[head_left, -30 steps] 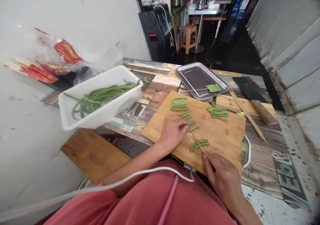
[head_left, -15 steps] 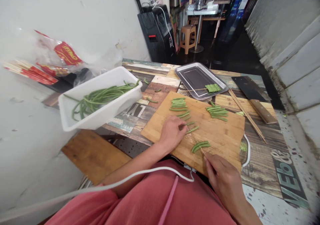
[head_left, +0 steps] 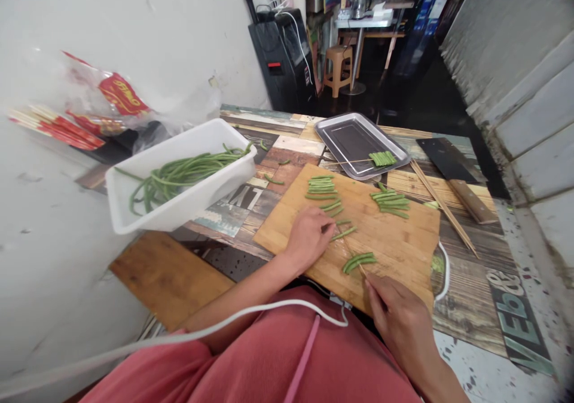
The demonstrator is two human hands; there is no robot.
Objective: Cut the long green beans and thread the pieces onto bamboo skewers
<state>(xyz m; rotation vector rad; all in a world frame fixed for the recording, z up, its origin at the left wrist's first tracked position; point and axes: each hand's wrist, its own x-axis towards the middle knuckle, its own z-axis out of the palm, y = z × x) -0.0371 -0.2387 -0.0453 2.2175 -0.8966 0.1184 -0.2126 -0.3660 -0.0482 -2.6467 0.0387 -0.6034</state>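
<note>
On the wooden cutting board (head_left: 399, 253), my right hand (head_left: 401, 316) pinches the near end of a thin bamboo skewer (head_left: 362, 269). A few cut green bean pieces (head_left: 359, 260) are threaded crosswise on that skewer. Its far part runs toward my left hand (head_left: 311, 238), whose thumb and forefinger close on a single green bean piece (head_left: 344, 233); the fingertips partly hide the contact. Beyond my left hand lie several loose bean pieces (head_left: 320, 185) in a row. Another small pile of cut beans (head_left: 390, 201) rests at the board's right side.
A metal tray (head_left: 354, 143) holds a finished bean skewer (head_left: 382, 159). Bare skewers (head_left: 443, 208) and a cleaver (head_left: 457, 179) lie at right. At left stands a white bin (head_left: 188, 208) of long beans (head_left: 179, 179). A white cable (head_left: 251, 309) crosses in front of me.
Both hands, the skewer and the beans keep nearly the same places. The whole view has shifted very slightly.
</note>
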